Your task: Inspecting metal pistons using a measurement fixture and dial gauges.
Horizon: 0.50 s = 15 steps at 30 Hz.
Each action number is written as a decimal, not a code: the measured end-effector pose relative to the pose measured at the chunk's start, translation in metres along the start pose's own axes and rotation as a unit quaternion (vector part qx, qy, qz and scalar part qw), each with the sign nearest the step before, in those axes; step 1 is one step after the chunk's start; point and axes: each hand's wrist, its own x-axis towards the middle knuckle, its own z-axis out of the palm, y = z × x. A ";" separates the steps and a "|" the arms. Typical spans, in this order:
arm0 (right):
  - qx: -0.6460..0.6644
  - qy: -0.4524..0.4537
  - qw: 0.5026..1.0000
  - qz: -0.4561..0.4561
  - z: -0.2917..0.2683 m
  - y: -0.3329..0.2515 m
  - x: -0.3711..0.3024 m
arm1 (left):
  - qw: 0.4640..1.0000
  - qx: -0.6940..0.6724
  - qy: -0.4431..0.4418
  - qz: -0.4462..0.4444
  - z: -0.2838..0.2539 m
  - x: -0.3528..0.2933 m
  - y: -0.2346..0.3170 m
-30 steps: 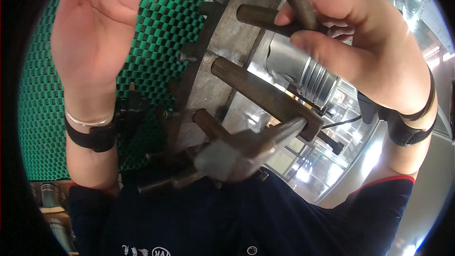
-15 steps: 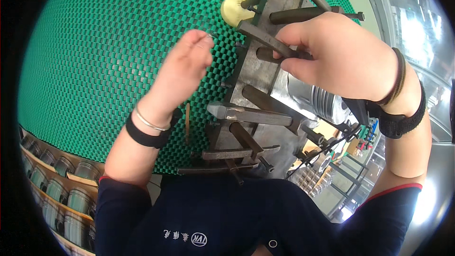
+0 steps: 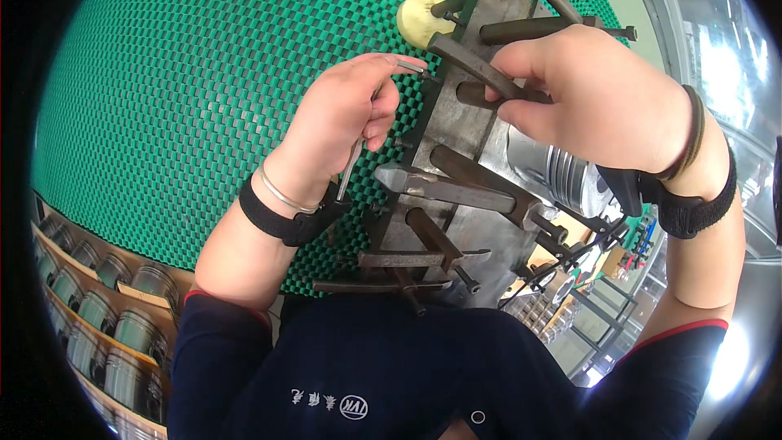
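My left hand (image 3: 349, 106) is closed around a thin silver hex key (image 3: 350, 169). One end sticks out below the palm; the other reaches a small screw (image 3: 430, 77) on the left side of the steel fixture block (image 3: 444, 122), and whether it sits in the screw cannot be told. My right hand (image 3: 582, 98) pinches a dark flat steel bar (image 3: 476, 65) lying across a round rod (image 3: 472, 94) that comes out of the block. Part of the bar is hidden by my fingers. A ringed metal piston (image 3: 562, 175) is below my right hand.
More bars and rods, among them a pointed bar (image 3: 444, 189), jut out from the block toward me. A pale yellow round disc (image 3: 423, 19) lies at its far left on the green mat (image 3: 204, 98). Shelves of metal cylinders (image 3: 134, 330) stand at lower left.
My left hand has moved right, bringing the hex key to the screw on the block's side. My right hand keeps its pinch on the bar. The whole view has shifted slightly.
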 end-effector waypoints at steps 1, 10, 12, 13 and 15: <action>0.002 -0.001 1.000 0.002 0.000 0.000 0.000 | 1.000 0.000 -0.001 0.000 0.001 0.000 0.001; 0.003 -0.001 1.000 -0.002 0.000 0.001 -0.001 | 0.997 0.050 0.054 0.026 0.007 0.002 -0.009; 0.010 0.000 1.000 -0.004 0.000 0.002 -0.001 | 0.983 0.146 0.094 0.053 0.010 0.003 -0.010; 0.003 0.000 1.000 -0.006 0.000 0.002 0.000 | 0.984 0.145 0.092 0.052 0.009 0.005 -0.012; -0.002 0.000 1.000 -0.008 -0.001 0.001 0.000 | 0.941 0.277 0.061 0.185 0.002 0.009 -0.019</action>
